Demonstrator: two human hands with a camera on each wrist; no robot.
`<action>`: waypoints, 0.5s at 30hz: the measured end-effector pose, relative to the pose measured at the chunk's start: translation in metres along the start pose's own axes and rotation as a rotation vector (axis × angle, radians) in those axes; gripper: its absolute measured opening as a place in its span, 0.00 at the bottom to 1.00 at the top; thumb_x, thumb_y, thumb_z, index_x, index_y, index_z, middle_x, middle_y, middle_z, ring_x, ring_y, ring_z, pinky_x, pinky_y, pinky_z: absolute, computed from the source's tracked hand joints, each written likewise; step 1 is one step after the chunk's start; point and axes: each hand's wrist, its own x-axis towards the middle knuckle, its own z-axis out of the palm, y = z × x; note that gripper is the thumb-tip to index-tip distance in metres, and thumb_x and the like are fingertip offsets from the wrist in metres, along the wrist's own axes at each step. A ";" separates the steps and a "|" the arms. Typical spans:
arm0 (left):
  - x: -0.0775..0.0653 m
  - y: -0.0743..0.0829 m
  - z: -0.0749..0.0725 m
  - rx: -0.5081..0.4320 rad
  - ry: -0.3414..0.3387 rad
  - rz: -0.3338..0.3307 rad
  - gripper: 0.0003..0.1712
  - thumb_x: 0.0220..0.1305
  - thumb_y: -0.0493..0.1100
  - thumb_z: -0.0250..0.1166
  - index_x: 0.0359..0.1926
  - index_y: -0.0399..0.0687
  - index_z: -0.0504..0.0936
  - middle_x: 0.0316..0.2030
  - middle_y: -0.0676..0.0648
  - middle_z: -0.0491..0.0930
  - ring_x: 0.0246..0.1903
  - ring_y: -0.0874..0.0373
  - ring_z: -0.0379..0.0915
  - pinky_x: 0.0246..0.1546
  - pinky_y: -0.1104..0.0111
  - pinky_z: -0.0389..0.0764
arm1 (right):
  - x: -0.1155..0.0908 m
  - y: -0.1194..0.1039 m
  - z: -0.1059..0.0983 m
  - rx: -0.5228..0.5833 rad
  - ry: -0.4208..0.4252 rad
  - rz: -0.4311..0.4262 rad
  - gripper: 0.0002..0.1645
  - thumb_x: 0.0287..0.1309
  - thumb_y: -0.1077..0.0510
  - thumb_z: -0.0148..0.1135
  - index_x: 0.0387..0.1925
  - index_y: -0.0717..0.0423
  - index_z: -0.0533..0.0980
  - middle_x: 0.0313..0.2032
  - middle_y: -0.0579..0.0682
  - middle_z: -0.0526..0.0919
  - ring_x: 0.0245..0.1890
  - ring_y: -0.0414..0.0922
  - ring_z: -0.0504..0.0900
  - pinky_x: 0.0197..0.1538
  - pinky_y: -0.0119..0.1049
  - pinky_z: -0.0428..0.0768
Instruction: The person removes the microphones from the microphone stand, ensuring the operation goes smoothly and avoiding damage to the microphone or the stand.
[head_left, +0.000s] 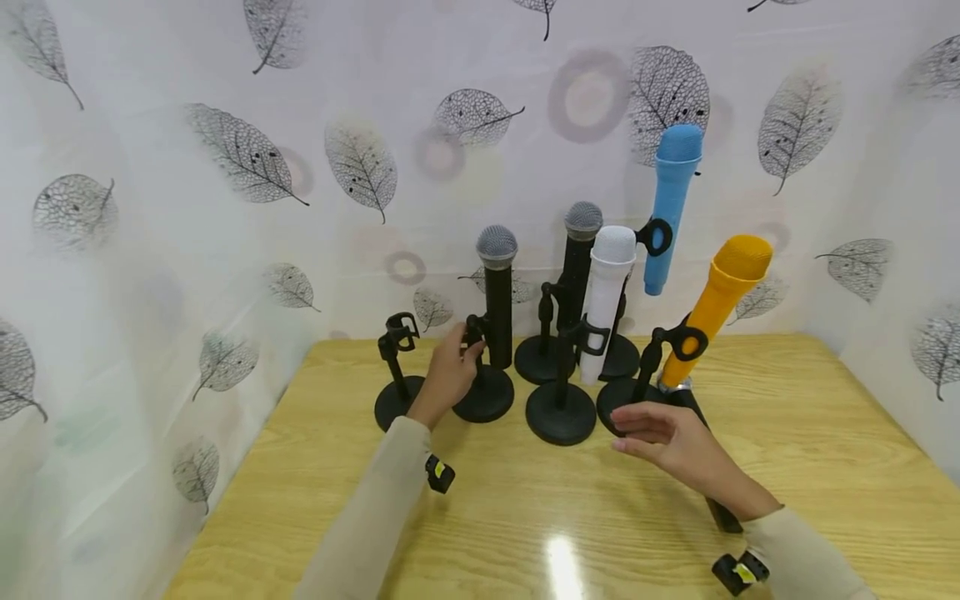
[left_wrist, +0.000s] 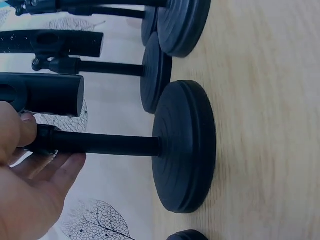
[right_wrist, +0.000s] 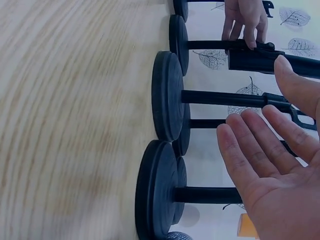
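My left hand (head_left: 447, 375) grips a black microphone stand (head_left: 483, 398) near its top joint. In the left wrist view, the thumb and fingers close round the upper post (left_wrist: 110, 143). A black microphone with a silver mesh head (head_left: 497, 247) stands upright in that stand's clip. My right hand (head_left: 675, 446) holds nothing, its fingers extended and slightly bent, thumb apart. It hovers in front of the stand that bears a tilted orange microphone (head_left: 720, 296). Below the right forearm, another black microphone (head_left: 722, 512) lies on the table, partly hidden.
An unoccupied stand (head_left: 397, 387) is at the far left. Between the hands, a white microphone (head_left: 606, 292) leans in its clip. Behind are another black microphone (head_left: 577, 267) and a blue microphone (head_left: 671, 208). Leaf-patterned cloth (head_left: 225, 275) hangs behind the wooden table (head_left: 840, 433).
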 end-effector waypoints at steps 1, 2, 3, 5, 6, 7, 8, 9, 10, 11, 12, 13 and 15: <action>-0.002 0.001 0.000 -0.001 -0.001 0.004 0.11 0.81 0.44 0.52 0.57 0.46 0.72 0.57 0.41 0.75 0.60 0.45 0.76 0.57 0.54 0.80 | 0.000 -0.001 0.000 -0.002 -0.001 -0.002 0.22 0.61 0.63 0.71 0.54 0.69 0.79 0.51 0.68 0.83 0.48 0.46 0.86 0.48 0.31 0.85; -0.005 0.001 0.000 -0.004 -0.002 0.007 0.10 0.80 0.43 0.52 0.57 0.46 0.72 0.57 0.40 0.75 0.60 0.44 0.76 0.57 0.53 0.80 | 0.001 -0.001 0.000 -0.003 -0.001 -0.003 0.22 0.61 0.63 0.71 0.54 0.69 0.79 0.51 0.67 0.83 0.48 0.46 0.86 0.48 0.31 0.85; -0.007 0.002 0.000 -0.006 -0.004 0.011 0.10 0.80 0.43 0.52 0.56 0.46 0.72 0.57 0.40 0.76 0.60 0.44 0.76 0.57 0.53 0.80 | 0.001 -0.002 0.000 -0.003 -0.003 -0.003 0.21 0.61 0.63 0.71 0.54 0.68 0.79 0.51 0.67 0.83 0.48 0.46 0.86 0.48 0.31 0.85; -0.011 0.004 -0.001 -0.014 -0.009 0.022 0.10 0.80 0.42 0.53 0.56 0.46 0.73 0.57 0.40 0.76 0.60 0.44 0.76 0.58 0.53 0.80 | 0.002 -0.004 0.000 -0.007 -0.005 -0.006 0.21 0.62 0.63 0.71 0.54 0.68 0.79 0.51 0.66 0.83 0.48 0.44 0.86 0.48 0.31 0.85; -0.014 0.005 -0.002 -0.016 -0.012 0.025 0.10 0.80 0.41 0.53 0.56 0.45 0.73 0.57 0.40 0.77 0.59 0.44 0.76 0.58 0.53 0.80 | 0.003 -0.005 0.000 -0.007 -0.006 -0.007 0.21 0.62 0.63 0.71 0.54 0.68 0.79 0.51 0.66 0.83 0.47 0.44 0.86 0.48 0.31 0.85; -0.016 0.005 -0.002 -0.014 -0.016 0.025 0.10 0.80 0.42 0.53 0.56 0.45 0.73 0.57 0.40 0.77 0.59 0.44 0.76 0.58 0.53 0.80 | 0.003 -0.006 0.000 -0.011 -0.007 -0.008 0.21 0.62 0.63 0.71 0.54 0.68 0.79 0.51 0.65 0.83 0.47 0.43 0.86 0.48 0.31 0.84; -0.019 0.007 -0.003 -0.015 -0.018 0.026 0.10 0.80 0.42 0.53 0.56 0.45 0.73 0.57 0.40 0.77 0.59 0.44 0.76 0.58 0.53 0.79 | 0.004 -0.008 0.000 -0.014 -0.007 -0.009 0.21 0.62 0.63 0.71 0.54 0.68 0.79 0.51 0.65 0.83 0.47 0.42 0.86 0.48 0.30 0.84; -0.021 0.008 -0.003 -0.011 -0.023 0.028 0.10 0.80 0.42 0.53 0.56 0.45 0.73 0.57 0.40 0.77 0.59 0.45 0.76 0.58 0.53 0.79 | 0.004 -0.009 0.000 -0.017 -0.007 -0.012 0.21 0.62 0.63 0.71 0.54 0.68 0.79 0.51 0.64 0.84 0.46 0.41 0.86 0.48 0.30 0.84; -0.024 0.008 -0.003 -0.011 -0.028 0.031 0.10 0.80 0.42 0.53 0.56 0.45 0.73 0.57 0.40 0.77 0.59 0.45 0.76 0.58 0.53 0.79 | 0.005 -0.011 -0.001 -0.019 -0.005 -0.015 0.21 0.61 0.63 0.71 0.54 0.68 0.79 0.51 0.64 0.84 0.46 0.40 0.86 0.48 0.30 0.84; -0.027 0.009 -0.004 -0.005 -0.031 0.032 0.11 0.80 0.42 0.54 0.57 0.45 0.73 0.57 0.40 0.77 0.59 0.45 0.76 0.58 0.53 0.79 | 0.005 -0.012 -0.001 -0.021 -0.004 -0.017 0.21 0.62 0.63 0.71 0.54 0.68 0.79 0.50 0.63 0.84 0.46 0.39 0.86 0.47 0.30 0.84; -0.029 0.009 -0.004 0.000 -0.035 0.031 0.11 0.80 0.43 0.54 0.57 0.45 0.73 0.57 0.41 0.77 0.60 0.45 0.76 0.58 0.53 0.79 | 0.006 -0.013 -0.001 -0.021 -0.004 -0.020 0.21 0.62 0.63 0.71 0.54 0.68 0.79 0.50 0.63 0.84 0.45 0.39 0.86 0.47 0.30 0.84; -0.032 0.010 -0.004 0.002 -0.038 0.031 0.11 0.80 0.43 0.54 0.57 0.45 0.73 0.57 0.41 0.77 0.60 0.45 0.76 0.58 0.53 0.79 | 0.006 -0.015 -0.001 -0.025 -0.003 -0.025 0.20 0.62 0.63 0.71 0.54 0.67 0.79 0.50 0.62 0.84 0.45 0.38 0.86 0.47 0.30 0.84; -0.038 0.010 -0.003 0.005 -0.045 0.038 0.12 0.79 0.43 0.54 0.57 0.45 0.73 0.56 0.42 0.78 0.59 0.45 0.77 0.58 0.52 0.80 | 0.007 -0.017 -0.001 -0.024 -0.002 -0.035 0.20 0.62 0.64 0.71 0.54 0.67 0.80 0.50 0.62 0.85 0.45 0.38 0.86 0.47 0.30 0.84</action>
